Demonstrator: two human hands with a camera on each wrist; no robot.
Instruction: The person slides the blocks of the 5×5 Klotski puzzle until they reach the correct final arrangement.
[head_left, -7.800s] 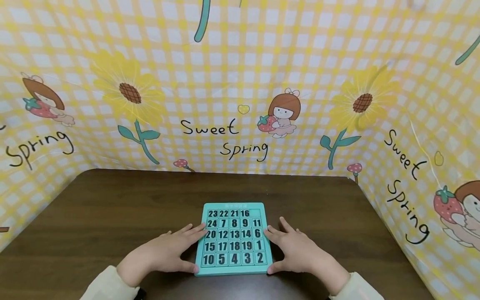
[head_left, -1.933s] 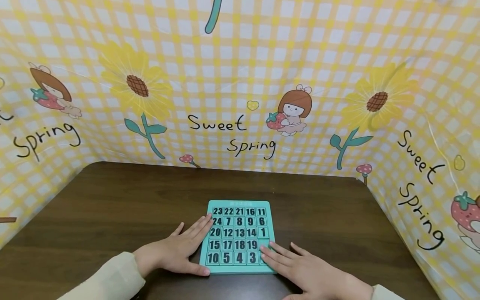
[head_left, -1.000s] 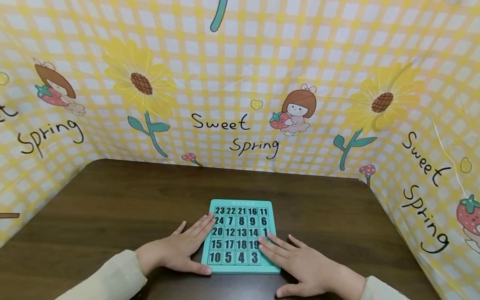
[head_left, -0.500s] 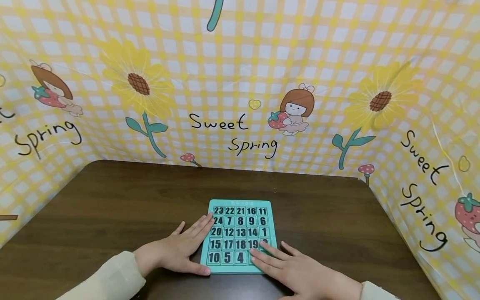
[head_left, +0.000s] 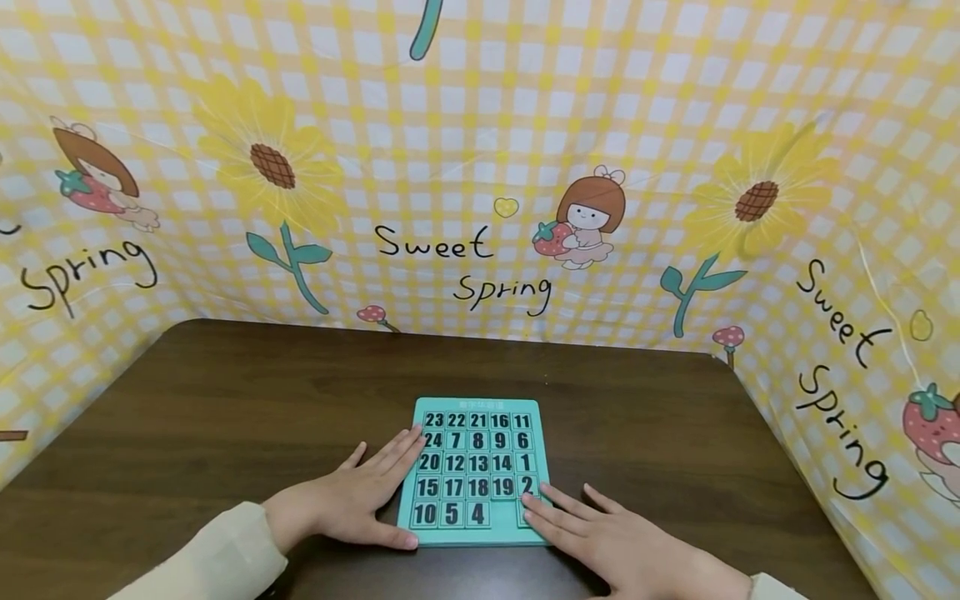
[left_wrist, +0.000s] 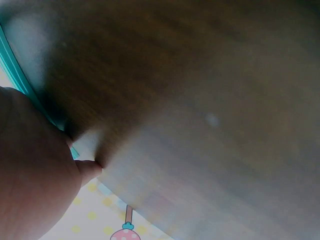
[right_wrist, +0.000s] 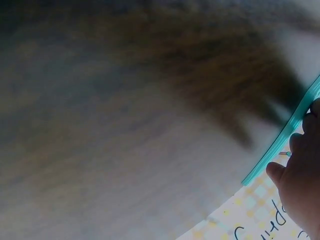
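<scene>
A teal sliding number puzzle [head_left: 482, 403] lies flat on the table in the head view, with black-numbered tiles in its frame. My left hand [head_left: 348, 504] rests along its left side, fingertips on the frame edge and thumb at the near left corner. The straight fingers of my right hand [head_left: 600, 533] touch the bottom-right tile [head_left: 522, 518], whose number they cover. Above that tile sits the 2 tile [head_left: 527, 485]. An open slot [head_left: 504, 514] shows between the 4 tile [head_left: 477, 513] and the corner tile. Each wrist view catches a hand beside the teal frame edge.
The dark brown wooden table [head_left: 262, 392] extends around the puzzle. A yellow checked cloth [head_left: 450, 125] with flowers and printed "Sweet Spring" lettering stands behind it and along both sides.
The right column's 11, 6, 1 and 2 tiles have slid up one place each. The 3 tile has then slid right into the near corner under my right fingers. My left hand stays at the frame.
</scene>
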